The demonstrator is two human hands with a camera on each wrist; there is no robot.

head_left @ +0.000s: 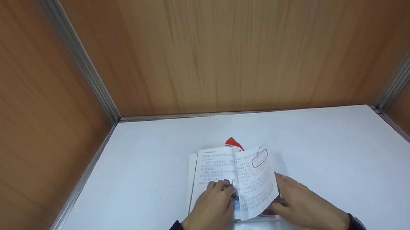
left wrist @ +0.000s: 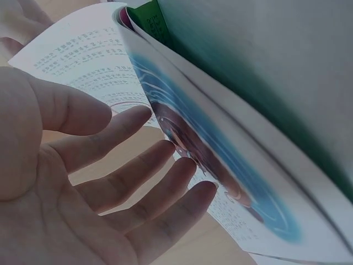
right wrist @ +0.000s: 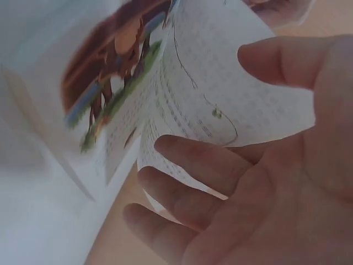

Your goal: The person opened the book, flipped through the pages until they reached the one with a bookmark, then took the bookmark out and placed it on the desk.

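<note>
An open book (head_left: 221, 166) of printed text lies near the front of the white table (head_left: 330, 140). A red tassel (head_left: 233, 143) sticks out past its top edge. My left hand (head_left: 217, 195) rests on the left page by the gutter. In the left wrist view its fingers (left wrist: 165, 165) are nearly straight and touch a bowed page with a blue picture (left wrist: 220, 165). My right hand (head_left: 286, 192) is at the outer edge of the raised right page (head_left: 258, 181). The right wrist view shows its relaxed fingers (right wrist: 187, 165) against curved pages (right wrist: 220, 83), with no pinch visible.
Brown wood-grain walls (head_left: 223, 48) with metal corner strips (head_left: 81, 61) enclose the table at the back, left and right. White tabletop stretches on both sides of the book and behind it.
</note>
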